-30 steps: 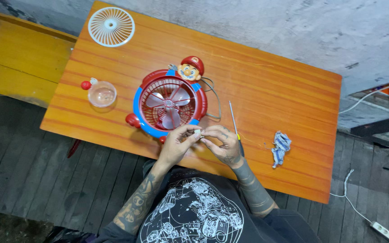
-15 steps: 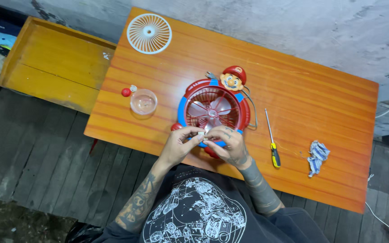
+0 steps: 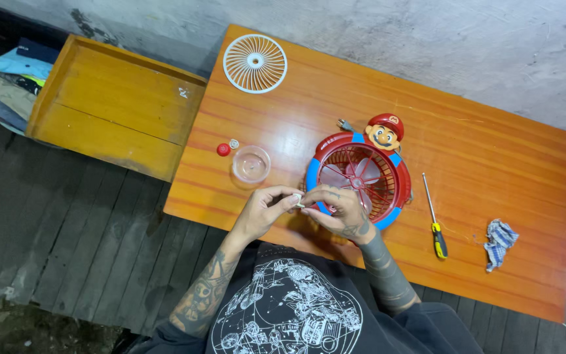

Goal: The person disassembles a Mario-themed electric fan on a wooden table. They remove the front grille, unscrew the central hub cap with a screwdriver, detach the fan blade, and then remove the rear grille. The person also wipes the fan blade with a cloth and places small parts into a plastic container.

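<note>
Head view: both hands meet over the near edge of the orange table (image 3: pixel 492 157), fingertips pinched together on a small whitish part (image 3: pixel 295 198) held between them. Left hand (image 3: pixel 263 213) comes in from the left w/ thumb and forefinger closed on the part's left end; right hand (image 3: pixel 339 211) curls in from the right, fingers closed on the other end, so the part sits dead centre between the two grips, equally near both. Too small to tell its shape or long axis. It hangs just left of the red-and-blue toy fan (image 3: pixel 359 179), right hand partly overlapping the fan's near-left rim; fan lies flat, grille up, cartoon head at its far side. Clear round dish (image 3: pixel 251 164) is near, up-left of the left hand, w/ a red cap (image 3: pixel 223 149) beside it. White fan grille (image 3: pixel 255 63) lies well apart at the far edge. Screwdriver (image 3: pixel 434 219) w/ yellow-black handle and a checked rag (image 3: pixel 499 242) lie to the right, untouched.
</note>
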